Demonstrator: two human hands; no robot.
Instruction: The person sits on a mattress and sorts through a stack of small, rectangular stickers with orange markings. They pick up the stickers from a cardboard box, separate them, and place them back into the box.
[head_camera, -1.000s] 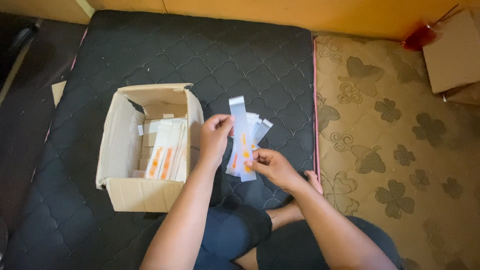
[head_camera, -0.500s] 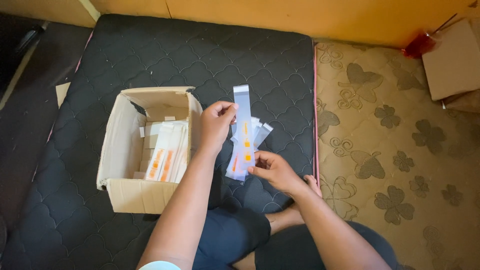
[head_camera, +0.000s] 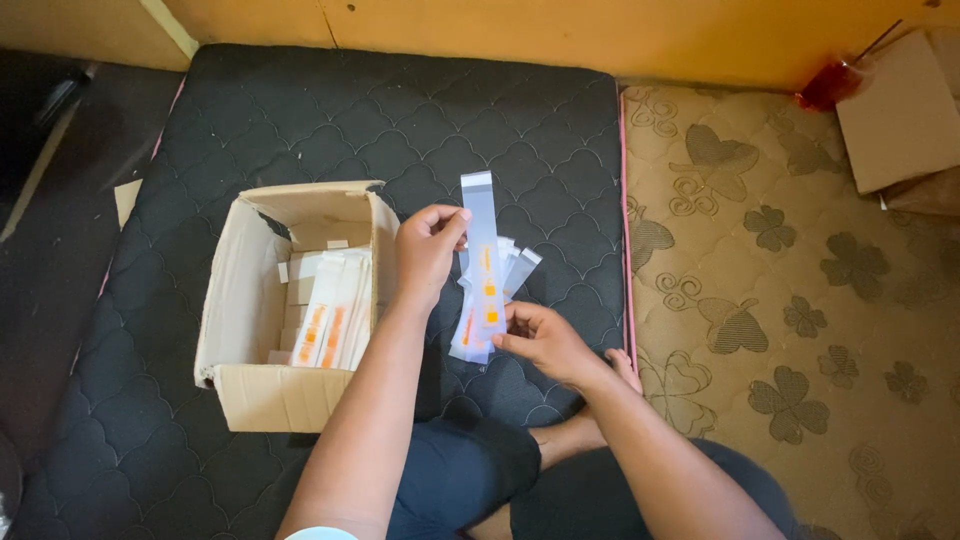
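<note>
Beside the cardboard box (head_camera: 250, 340), on its right, I hold a long clear sleeve (head_camera: 482, 265) with orange marks upright over the black quilted mattress (head_camera: 400, 120). My left hand (head_camera: 428, 250) is pinched shut on the sleeve's upper part; my right hand (head_camera: 540, 338) is closed on its lower end, right of the box's near corner. Just behind this sleeve, further right of the box, a small fan of similar sleeves (head_camera: 515, 262) shows; whether they lie on the mattress or rest against my right hand I cannot tell. Inside the box, a stack of packed sleeves (head_camera: 330, 320) stands on edge along the right wall. Right of the box, well apart, lies the tan flowered mattress (head_camera: 800, 300).

Judgement: the sleeve looks thin and slippery, so both pinches should stay near the ends, with the strip kept taut and flat, not twisted, to avoid creasing it or dragging the loose sleeves along.
</note>
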